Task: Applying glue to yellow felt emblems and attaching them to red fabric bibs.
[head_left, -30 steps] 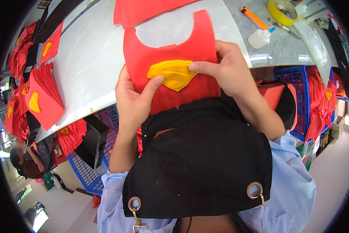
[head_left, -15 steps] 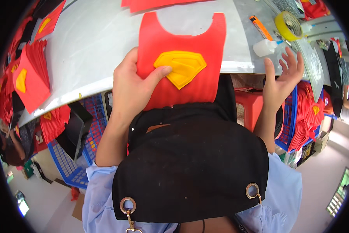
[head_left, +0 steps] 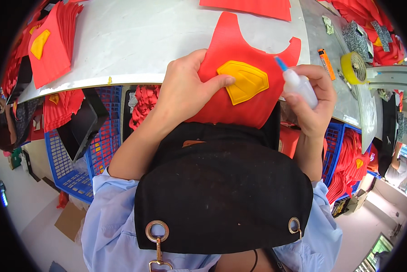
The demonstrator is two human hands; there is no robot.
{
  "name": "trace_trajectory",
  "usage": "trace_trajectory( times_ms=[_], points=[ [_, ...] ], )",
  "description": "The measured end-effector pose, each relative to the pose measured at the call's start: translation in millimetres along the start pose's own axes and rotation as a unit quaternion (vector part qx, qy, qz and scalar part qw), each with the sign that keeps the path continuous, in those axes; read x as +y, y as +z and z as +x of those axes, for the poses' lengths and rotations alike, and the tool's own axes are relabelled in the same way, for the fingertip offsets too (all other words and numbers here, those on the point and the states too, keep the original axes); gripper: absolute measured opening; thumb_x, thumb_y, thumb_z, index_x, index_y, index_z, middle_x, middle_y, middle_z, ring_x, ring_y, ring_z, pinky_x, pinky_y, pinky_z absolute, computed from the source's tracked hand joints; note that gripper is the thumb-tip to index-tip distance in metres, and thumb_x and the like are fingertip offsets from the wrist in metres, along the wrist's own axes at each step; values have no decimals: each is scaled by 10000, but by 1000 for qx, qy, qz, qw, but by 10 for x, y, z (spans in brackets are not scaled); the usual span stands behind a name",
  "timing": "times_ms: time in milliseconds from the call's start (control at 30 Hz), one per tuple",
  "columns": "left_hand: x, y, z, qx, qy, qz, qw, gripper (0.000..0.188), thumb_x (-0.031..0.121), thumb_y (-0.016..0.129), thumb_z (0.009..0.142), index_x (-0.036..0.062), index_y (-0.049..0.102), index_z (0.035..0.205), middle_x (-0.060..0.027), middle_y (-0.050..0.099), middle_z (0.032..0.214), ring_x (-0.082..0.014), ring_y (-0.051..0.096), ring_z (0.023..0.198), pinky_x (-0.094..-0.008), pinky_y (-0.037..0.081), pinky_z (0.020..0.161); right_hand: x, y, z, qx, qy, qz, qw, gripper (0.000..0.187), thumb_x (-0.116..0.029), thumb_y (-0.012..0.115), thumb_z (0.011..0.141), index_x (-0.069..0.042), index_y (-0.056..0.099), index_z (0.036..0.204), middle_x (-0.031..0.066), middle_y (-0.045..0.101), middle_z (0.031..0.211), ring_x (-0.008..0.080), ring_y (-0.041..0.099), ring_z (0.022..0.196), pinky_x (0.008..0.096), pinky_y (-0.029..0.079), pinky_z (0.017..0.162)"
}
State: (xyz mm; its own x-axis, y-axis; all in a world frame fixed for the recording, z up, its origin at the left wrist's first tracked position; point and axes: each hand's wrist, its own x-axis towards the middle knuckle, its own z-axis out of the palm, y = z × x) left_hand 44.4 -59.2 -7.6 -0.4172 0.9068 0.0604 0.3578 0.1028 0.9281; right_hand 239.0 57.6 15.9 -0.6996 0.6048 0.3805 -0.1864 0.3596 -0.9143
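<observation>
My left hand [head_left: 184, 85] grips a red sheet piece [head_left: 221, 106] with a curved cut-out along its top, the thumb on the front and the fingers hidden behind. On that piece sits a yellow shield-shaped patch [head_left: 244, 86], and my thumb tip rests on the patch's left edge. In my right hand [head_left: 316, 102] is a small white squeeze bottle [head_left: 305, 90] with a blue nozzle. The bottle is tilted, its nozzle pointing up and left in front of the red piece's right side.
Red pieces with yellow patches are stacked [head_left: 53, 45] at the table's left. An orange cutter [head_left: 326, 63] and a yellow tape roll [head_left: 353, 68] lie at the right. Blue baskets [head_left: 69, 174] stand below the table edge; another red sheet [head_left: 253, 7] lies at the back.
My right hand was open and has taken the bottle from the table, bringing it beside the red piece. The red piece, still in my left hand, has shifted right and tilted in view.
</observation>
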Motion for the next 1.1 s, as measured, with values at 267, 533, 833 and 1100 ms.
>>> trace_trajectory(
  times_ms=[267,533,833,1100],
  points=[
    [-33,-12,2,12,32,-9,999,357,139,742,722,-29,607,1007,-149,677,882,-240,670,802,-310,523,722,-130,121,179,-53,72,59,994,301,-45,712,721,18,602,994,76,638,903,102,598,818,216,462,714],
    [-30,-6,15,1,20,-11,1000,348,134,740,727,-24,611,1009,-147,678,882,-229,671,802,-307,524,712,48,354,212,85,-16,-16,996,204,-118,700,778,7,648,931,73,665,803,102,625,714,201,475,617],
    [-3,-11,7,-4,0,-7,1000,332,149,742,730,-21,626,991,-144,681,857,-228,674,782,-306,523,700,36,457,266,37,-73,-187,979,235,-205,610,868,21,662,905,72,661,773,100,601,685,206,453,600],
    [-39,-11,21,-5,-3,-5,1000,326,161,744,727,-27,632,969,-145,682,838,-224,673,757,-306,521,683,144,376,229,119,-93,-150,977,169,-143,680,807,17,657,855,77,663,712,109,634,626,208,483,546]
  ],
)
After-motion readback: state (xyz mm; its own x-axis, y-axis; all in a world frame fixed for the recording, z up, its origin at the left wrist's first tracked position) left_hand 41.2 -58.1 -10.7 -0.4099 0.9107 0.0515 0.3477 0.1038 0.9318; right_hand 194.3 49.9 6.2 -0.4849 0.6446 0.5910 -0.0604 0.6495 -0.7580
